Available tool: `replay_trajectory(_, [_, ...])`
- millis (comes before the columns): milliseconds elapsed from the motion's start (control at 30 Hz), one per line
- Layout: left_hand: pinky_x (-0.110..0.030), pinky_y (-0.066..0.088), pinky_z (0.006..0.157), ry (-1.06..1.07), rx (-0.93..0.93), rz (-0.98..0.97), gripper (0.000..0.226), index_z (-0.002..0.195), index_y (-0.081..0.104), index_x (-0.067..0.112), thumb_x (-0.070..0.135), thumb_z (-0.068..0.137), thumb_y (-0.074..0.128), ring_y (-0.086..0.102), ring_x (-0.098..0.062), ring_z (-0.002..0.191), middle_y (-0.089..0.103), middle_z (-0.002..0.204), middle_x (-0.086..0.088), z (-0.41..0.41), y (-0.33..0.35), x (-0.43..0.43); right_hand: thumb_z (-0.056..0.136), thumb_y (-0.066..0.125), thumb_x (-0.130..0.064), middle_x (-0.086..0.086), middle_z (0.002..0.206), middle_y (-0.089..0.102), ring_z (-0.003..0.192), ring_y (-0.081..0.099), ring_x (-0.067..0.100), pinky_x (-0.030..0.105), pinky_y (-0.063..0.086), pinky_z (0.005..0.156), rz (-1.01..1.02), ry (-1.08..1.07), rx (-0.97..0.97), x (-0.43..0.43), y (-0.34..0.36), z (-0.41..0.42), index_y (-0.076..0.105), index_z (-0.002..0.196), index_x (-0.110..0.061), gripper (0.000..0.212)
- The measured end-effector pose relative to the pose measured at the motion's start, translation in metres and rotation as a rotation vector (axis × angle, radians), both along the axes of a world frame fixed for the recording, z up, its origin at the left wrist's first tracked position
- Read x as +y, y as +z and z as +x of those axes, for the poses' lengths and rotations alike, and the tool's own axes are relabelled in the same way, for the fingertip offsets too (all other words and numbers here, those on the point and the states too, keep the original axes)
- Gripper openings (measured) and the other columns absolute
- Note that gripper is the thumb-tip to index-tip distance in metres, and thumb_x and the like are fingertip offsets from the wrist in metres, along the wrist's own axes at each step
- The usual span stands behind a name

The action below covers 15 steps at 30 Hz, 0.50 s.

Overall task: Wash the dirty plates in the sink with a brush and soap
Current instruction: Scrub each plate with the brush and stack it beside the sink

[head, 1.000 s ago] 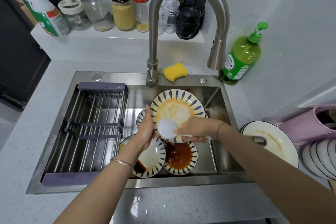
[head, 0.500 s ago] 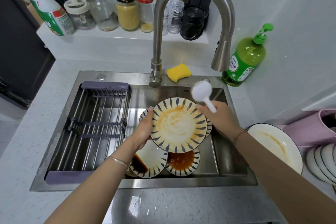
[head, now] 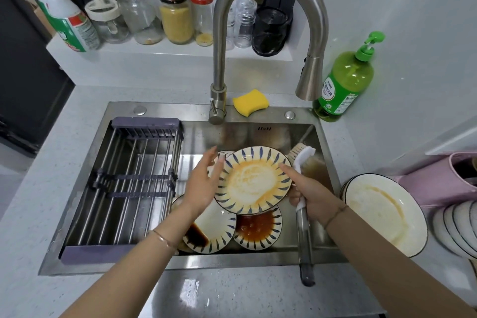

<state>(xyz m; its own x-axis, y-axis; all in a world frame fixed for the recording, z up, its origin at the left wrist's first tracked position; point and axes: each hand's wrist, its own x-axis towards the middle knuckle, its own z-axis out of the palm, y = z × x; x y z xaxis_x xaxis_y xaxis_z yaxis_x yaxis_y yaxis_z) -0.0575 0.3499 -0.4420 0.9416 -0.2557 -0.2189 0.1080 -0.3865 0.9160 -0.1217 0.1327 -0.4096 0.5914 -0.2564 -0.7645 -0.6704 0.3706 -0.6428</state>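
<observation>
Brush (head: 303, 230): off the plate (head: 254, 181) face; head now low by the sink (head: 232, 262) back right corner, handle trailing over the front edge. Right hand (head: 312, 197): lowered, gripping mid-handle. Left hand (head: 204, 183): grip loosened, fingers straightened against the plate's left rim.

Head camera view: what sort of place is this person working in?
Most likely a home kitchen. A steel sink holds sauce-stained plates, a green soap bottle stands beside it, and food jars line the ledge behind.
</observation>
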Motion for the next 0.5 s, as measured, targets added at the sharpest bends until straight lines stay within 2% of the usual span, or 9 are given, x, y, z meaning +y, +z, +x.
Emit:
replay_trajectory(67, [-0.017,0.033,0.1,-0.236,-0.112,0.086,0.07,0.147,0.035,0.037,0.065,0.085,0.05,0.04,-0.002,0.127,0.04,0.141,0.019,-0.013,0.002,0.002,0.084,0.07,-0.035,-0.003,0.049,0.034,0.033,0.029,0.004,0.015,0.027,0.032,0.021,-0.039,-0.012,0.0,0.0,-0.004,0.052,0.068,-0.017,0.03])
replay_trajectory(133, [-0.027,0.03,0.112,-0.519,-0.261,0.245,0.084,0.148,0.03,0.043,0.075,0.076,0.057,0.034,-0.004,0.136,0.036,0.15,0.018,-0.02,0.0,-0.003,0.084,0.071,-0.035,-0.003,0.05,0.034,0.032,0.029,0.003,0.014,0.027,0.032,0.026,-0.047,-0.02,0.0,0.002,-0.004,0.054,0.072,-0.016,0.028])
replay_trajectory(200, [-0.033,0.019,0.121,-0.694,-0.455,0.355,0.086,0.15,0.027,0.041,0.069,0.077,0.063,0.026,-0.007,0.144,0.032,0.155,0.015,-0.023,-0.008,-0.011,0.082,0.072,-0.038,-0.003,0.053,0.032,0.032,0.028,0.003,0.015,0.027,0.031,0.014,-0.042,-0.025,0.002,0.006,-0.003,0.054,0.075,-0.017,0.028])
replay_trajectory(233, [-0.036,0.022,0.12,-0.712,-0.546,0.373,0.083,0.15,0.029,0.037,0.056,0.08,0.069,0.029,-0.009,0.144,0.034,0.155,0.013,-0.023,-0.013,-0.015,0.081,0.073,-0.038,-0.003,0.053,0.032,0.032,0.028,0.003,0.015,0.026,0.031,0.014,-0.042,-0.029,0.003,0.007,-0.002,0.053,0.075,-0.017,0.029])
replay_trajectory(267, [-0.04,0.033,0.116,-0.695,-0.625,0.376,0.081,0.149,0.034,0.034,0.038,0.08,0.076,0.036,-0.013,0.141,0.039,0.152,0.01,-0.022,-0.018,-0.018,0.081,0.073,-0.038,-0.004,0.052,0.031,0.032,0.028,0.003,0.015,0.026,0.031,0.017,-0.041,-0.036,0.005,0.009,-0.001,0.053,0.075,-0.018,0.03])
replay_trajectory(333, [-0.044,0.052,0.098,-0.625,-0.702,0.338,0.089,0.144,0.045,0.031,0.002,0.068,0.082,0.051,-0.02,0.131,0.052,0.143,0.005,-0.019,-0.02,-0.022,0.08,0.074,-0.039,-0.005,0.049,0.03,0.032,0.027,0.004,0.015,0.025,0.031,0.018,-0.033,-0.049,0.005,0.013,0.001,0.051,0.075,-0.019,0.031])
replay_trajectory(367, [-0.044,0.056,0.091,-0.6,-0.743,0.319,0.094,0.142,0.046,0.031,-0.006,0.064,0.081,0.055,-0.023,0.126,0.056,0.139,0.004,-0.017,-0.02,-0.023,0.079,0.074,-0.041,-0.005,0.049,0.03,0.032,0.027,0.004,0.015,0.025,0.031,0.016,-0.021,-0.052,0.005,0.015,0.001,0.052,0.076,-0.019,0.031])
replay_trajectory(433, [-0.043,0.057,0.086,-0.613,-0.843,0.309,0.097,0.142,0.041,0.034,-0.008,0.064,0.08,0.06,-0.026,0.12,0.059,0.135,0.002,-0.011,-0.018,-0.021,0.08,0.071,-0.046,-0.006,0.047,0.039,0.033,0.028,0.004,0.015,0.027,0.032,0.0,0.042,-0.065,0.002,0.021,0.001,0.056,0.078,-0.017,0.032])
replay_trajectory(500, [-0.032,0.055,0.085,-0.61,-0.776,0.281,0.091,0.145,0.038,0.04,0.0,0.073,0.078,0.065,-0.024,0.11,0.066,0.127,0.0,-0.005,-0.014,-0.02,0.084,0.062,-0.054,-0.006,0.058,0.064,0.035,0.03,0.003,0.014,0.028,0.033,-0.036,0.141,-0.086,-0.002,0.025,0.0,0.064,0.087,-0.014,0.04])
